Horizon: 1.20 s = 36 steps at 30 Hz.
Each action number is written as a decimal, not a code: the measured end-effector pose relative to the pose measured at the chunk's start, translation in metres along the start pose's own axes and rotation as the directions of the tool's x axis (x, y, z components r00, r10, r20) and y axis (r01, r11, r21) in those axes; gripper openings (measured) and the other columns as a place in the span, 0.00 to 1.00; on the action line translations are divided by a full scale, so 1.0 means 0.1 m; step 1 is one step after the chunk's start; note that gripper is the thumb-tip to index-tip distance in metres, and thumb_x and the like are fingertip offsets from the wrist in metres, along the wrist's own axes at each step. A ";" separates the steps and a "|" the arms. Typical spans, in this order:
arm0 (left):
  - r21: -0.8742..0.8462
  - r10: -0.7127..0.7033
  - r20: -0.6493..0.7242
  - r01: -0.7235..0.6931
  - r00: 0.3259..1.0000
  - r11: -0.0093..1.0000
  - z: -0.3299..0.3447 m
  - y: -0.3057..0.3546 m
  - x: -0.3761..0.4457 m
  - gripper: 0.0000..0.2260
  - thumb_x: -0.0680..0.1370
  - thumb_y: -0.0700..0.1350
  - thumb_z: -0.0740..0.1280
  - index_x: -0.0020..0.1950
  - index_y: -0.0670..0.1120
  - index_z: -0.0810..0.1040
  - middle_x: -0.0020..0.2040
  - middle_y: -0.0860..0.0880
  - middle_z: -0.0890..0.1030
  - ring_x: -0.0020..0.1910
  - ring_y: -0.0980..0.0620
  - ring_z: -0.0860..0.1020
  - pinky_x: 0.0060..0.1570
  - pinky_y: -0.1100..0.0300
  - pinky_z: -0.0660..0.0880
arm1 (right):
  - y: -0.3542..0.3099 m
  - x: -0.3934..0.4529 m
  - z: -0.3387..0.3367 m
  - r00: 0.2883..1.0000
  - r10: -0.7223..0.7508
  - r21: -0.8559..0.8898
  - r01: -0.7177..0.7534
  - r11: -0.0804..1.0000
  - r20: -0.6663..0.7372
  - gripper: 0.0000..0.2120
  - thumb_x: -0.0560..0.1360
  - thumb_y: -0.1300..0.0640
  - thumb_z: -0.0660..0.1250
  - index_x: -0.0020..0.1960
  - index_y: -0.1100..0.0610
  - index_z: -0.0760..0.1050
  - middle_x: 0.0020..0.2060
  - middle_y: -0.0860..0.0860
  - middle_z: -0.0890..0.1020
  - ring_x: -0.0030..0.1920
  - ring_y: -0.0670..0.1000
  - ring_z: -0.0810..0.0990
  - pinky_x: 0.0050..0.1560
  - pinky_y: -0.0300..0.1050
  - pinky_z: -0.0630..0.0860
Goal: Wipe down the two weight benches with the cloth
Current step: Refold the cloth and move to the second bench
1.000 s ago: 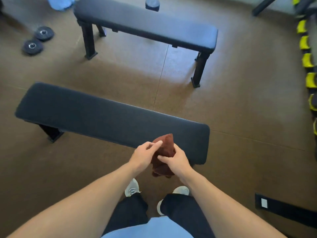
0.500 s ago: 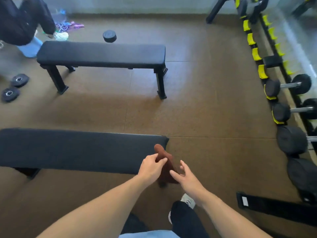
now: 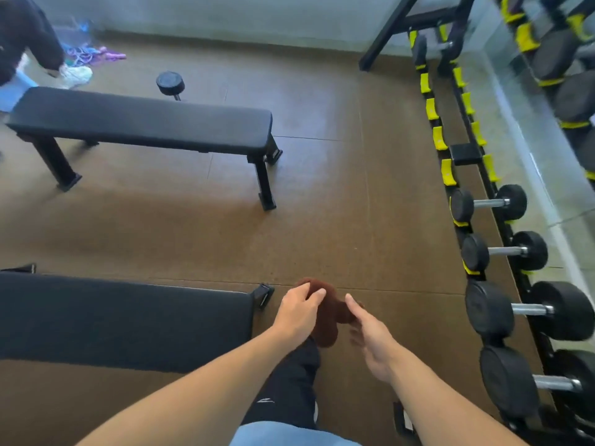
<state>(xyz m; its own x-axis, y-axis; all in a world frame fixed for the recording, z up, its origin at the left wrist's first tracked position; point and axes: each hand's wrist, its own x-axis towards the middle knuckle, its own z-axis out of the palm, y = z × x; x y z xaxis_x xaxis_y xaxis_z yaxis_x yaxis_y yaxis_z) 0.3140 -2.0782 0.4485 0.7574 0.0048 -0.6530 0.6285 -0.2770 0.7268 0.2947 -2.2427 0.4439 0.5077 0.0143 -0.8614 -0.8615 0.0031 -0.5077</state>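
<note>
While the left hand (image 3: 297, 312) pinches the brown cloth (image 3: 328, 317) past the near bench (image 3: 128, 320) end, the right hand (image 3: 370, 336) hovers open-fingered, so a loose pinch could drop it on the floor (image 3: 322, 220).

A brown floor (image 3: 322, 194) of large square mats runs to a pale wall (image 3: 225, 14) at the far side. Along the right edge stands a black dumbbell rack (image 3: 483, 175) with yellow cradles, its near end loaded with black dumbbells (image 3: 524, 309), beside a mirror (image 3: 547, 91).
</note>
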 end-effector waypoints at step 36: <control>-0.226 -0.272 -0.358 0.200 0.893 0.953 -3.03 2.36 5.65 0.23 0.84 0.55 0.62 0.78 0.55 0.66 0.70 0.55 0.75 0.69 0.52 0.73 0.73 0.51 0.67 | -5.67 5.08 2.57 0.982 -0.137 -0.421 0.181 0.889 0.132 0.19 0.81 0.63 0.68 0.69 0.48 0.76 0.57 0.44 0.84 0.58 0.50 0.83 0.62 0.57 0.81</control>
<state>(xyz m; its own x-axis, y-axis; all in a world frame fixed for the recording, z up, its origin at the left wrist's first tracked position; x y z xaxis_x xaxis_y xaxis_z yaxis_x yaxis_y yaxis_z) 0.9442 -1.8498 0.3156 0.5690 0.4238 -0.7048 0.7906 -0.0462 0.6105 1.0398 -1.9805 0.2973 0.6159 0.1461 -0.7742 -0.6719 -0.4157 -0.6130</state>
